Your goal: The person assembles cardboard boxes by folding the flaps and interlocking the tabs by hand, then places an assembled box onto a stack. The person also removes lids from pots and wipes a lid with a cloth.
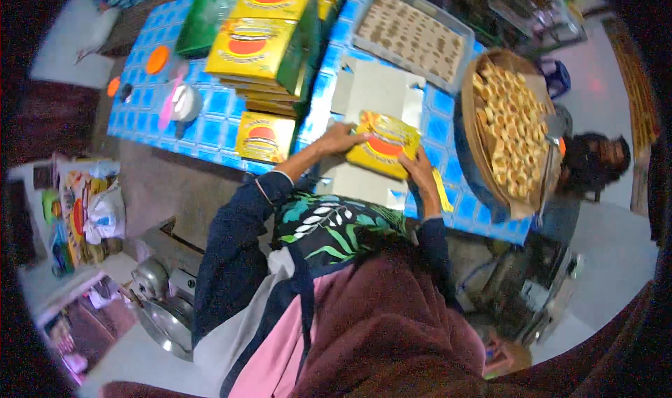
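Note:
Between my two hands is a yellow carton box [381, 146] with a red oval on its face. My left hand [341, 139] grips its left side, and my right hand [420, 170] has hold of the lower right edge. The undersides of both hands are hidden. Beneath the box lies a flat, unfolded grey-white carton sheet [378, 90], reaching out toward the table's near edge. Tall stacks of similar yellow boxes [255, 44] rise to the left, with a single yellow box [264, 137] lying in front of them.
Small golden pastries fill a round, paper-lined tray [465, 142] on the right. A grey tray [458, 76] of small brown pieces lies at the back. Left on the blue checked table [217, 128] are a white tub [186, 104], a pink spatula [168, 111] and a green crate [199, 23].

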`<move>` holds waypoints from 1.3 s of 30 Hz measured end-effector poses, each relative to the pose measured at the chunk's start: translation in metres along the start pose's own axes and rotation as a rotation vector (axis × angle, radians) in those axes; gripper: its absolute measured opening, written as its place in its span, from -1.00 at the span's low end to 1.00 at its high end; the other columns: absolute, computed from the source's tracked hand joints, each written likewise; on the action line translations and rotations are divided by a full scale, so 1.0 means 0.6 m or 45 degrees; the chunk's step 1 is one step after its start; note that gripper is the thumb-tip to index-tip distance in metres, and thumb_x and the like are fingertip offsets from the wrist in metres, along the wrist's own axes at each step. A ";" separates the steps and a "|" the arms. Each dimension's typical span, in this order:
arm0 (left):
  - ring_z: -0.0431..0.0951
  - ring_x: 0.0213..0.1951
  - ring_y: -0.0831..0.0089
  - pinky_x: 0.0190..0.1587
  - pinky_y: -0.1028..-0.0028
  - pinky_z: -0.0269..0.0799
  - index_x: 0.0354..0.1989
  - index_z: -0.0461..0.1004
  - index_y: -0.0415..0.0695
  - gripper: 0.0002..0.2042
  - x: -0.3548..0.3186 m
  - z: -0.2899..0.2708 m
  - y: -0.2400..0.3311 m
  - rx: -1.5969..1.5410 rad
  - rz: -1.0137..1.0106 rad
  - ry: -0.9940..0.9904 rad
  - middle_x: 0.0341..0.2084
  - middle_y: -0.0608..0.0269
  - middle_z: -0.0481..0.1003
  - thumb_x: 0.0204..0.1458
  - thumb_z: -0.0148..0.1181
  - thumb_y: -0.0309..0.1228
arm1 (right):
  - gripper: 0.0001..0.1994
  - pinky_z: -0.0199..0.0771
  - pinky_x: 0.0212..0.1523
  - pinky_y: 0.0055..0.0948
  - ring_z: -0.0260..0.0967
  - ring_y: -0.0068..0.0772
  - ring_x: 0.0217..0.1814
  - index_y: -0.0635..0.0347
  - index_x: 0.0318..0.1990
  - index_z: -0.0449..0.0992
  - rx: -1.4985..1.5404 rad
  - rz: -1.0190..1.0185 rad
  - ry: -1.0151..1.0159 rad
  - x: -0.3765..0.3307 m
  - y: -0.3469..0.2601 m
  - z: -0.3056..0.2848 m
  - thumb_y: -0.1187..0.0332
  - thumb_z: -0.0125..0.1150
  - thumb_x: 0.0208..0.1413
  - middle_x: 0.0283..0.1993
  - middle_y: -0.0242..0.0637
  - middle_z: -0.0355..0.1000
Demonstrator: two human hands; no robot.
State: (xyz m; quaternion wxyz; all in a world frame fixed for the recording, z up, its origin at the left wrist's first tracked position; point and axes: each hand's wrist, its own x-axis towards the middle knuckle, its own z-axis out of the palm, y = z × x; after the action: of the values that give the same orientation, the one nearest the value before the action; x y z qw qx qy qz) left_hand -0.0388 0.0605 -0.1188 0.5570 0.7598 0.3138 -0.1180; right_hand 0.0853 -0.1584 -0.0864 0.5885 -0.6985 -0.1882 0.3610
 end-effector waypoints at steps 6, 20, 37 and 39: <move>0.51 -0.30 0.42 -0.31 0.46 0.42 -0.13 0.52 -0.26 -0.34 -0.046 0.024 0.006 -0.300 0.047 0.217 -0.36 0.15 0.55 -0.19 0.31 0.14 | -0.34 0.26 0.17 -0.32 0.28 -0.27 0.15 0.30 0.19 0.15 0.483 -0.072 0.272 -0.038 -0.007 0.016 0.52 0.26 -0.13 0.15 -0.06 0.29; 0.44 -0.13 0.48 -0.10 0.52 0.37 0.11 0.30 -0.32 -0.48 -0.206 0.010 -0.021 -1.120 0.152 0.635 -0.22 0.13 0.48 0.01 0.23 -0.30 | -0.71 0.36 -0.10 -0.52 0.32 -0.50 -0.15 0.26 -0.09 0.40 0.233 -0.032 0.064 -0.062 -0.020 0.136 0.42 0.23 0.02 -0.20 -0.31 0.38; 0.20 0.21 0.05 0.27 0.23 0.00 0.13 0.28 -0.32 -0.48 -0.127 -0.293 -0.302 0.002 0.086 0.594 0.09 -0.22 0.30 0.20 -0.15 -0.11 | -0.19 0.38 -0.14 0.00 0.40 0.23 -0.13 0.17 0.37 -0.22 -0.774 0.063 0.070 0.020 -0.021 0.490 -0.02 0.04 0.13 -0.02 0.26 0.35; 0.38 0.02 0.24 0.14 0.30 0.22 -0.01 0.38 -0.26 -0.58 -0.131 -0.311 -0.312 -0.621 0.024 0.571 -0.08 0.00 0.44 0.19 -0.14 -0.14 | -0.15 0.42 -0.46 -0.01 0.47 0.10 -0.43 0.17 0.37 -0.29 -0.969 0.361 -0.136 0.024 -0.056 0.500 -0.12 -0.05 0.13 -0.41 0.00 0.51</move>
State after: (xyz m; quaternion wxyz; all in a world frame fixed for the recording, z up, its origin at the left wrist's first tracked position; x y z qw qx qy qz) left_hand -0.2453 0.2396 -0.1563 0.6407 0.6139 0.4406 0.1358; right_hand -0.1175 0.0655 -0.0726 0.2220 -0.8657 -0.2405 0.3787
